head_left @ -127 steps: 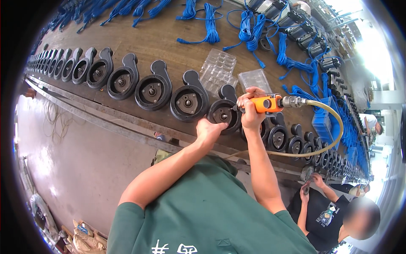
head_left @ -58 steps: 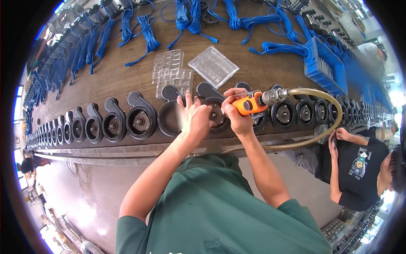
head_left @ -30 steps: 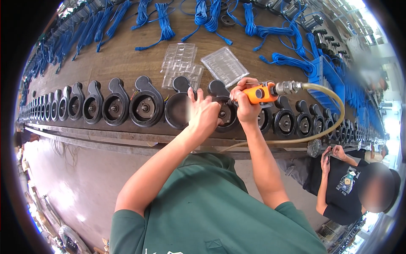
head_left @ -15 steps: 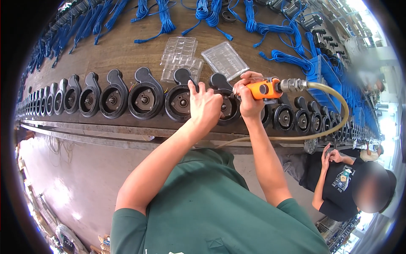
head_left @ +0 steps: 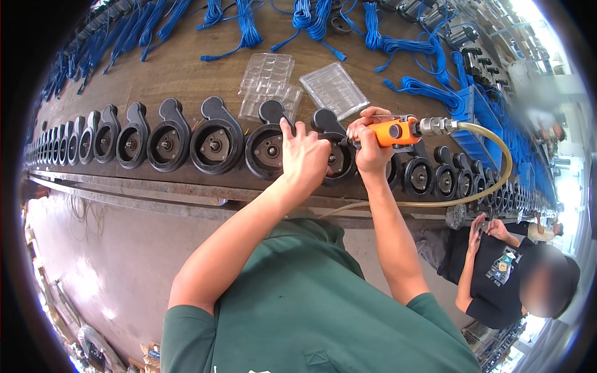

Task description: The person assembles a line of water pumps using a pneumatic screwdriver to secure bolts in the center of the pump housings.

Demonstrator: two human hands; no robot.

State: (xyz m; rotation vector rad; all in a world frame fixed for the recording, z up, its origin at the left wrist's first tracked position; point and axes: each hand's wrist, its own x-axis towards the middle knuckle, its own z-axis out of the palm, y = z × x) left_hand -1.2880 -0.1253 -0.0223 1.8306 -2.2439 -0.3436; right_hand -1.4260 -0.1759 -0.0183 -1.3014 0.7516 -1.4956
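Note:
My right hand [head_left: 372, 146] is wrapped round an orange air-powered driver [head_left: 398, 132], a metal fitting and hose at its back end. The driver lies nearly level and its front points left, towards a black round housing [head_left: 336, 163] with a curved neck. Against that housing's left side, my left hand [head_left: 305, 152] is closed with curled fingers, its index finger reaching up; the thumb is mostly hidden. Just left of it stands another black housing [head_left: 266, 151] with a metal plate and shaft inside. The driver's tip is hard to make out between my hands.
A long row of similar housings [head_left: 166, 144] runs along the bench's front edge. Clear plastic trays [head_left: 333, 90] lie behind my hands. Bundled blue cables [head_left: 247, 31] and blue bins [head_left: 471, 124] are farther back. The yellowish hose [head_left: 507, 168] loops at right, near a co-worker [head_left: 491, 267].
Both hands and the driver stay nearly in place, with the whole view shifted slightly. The co-worker's hands have moved a little apart.

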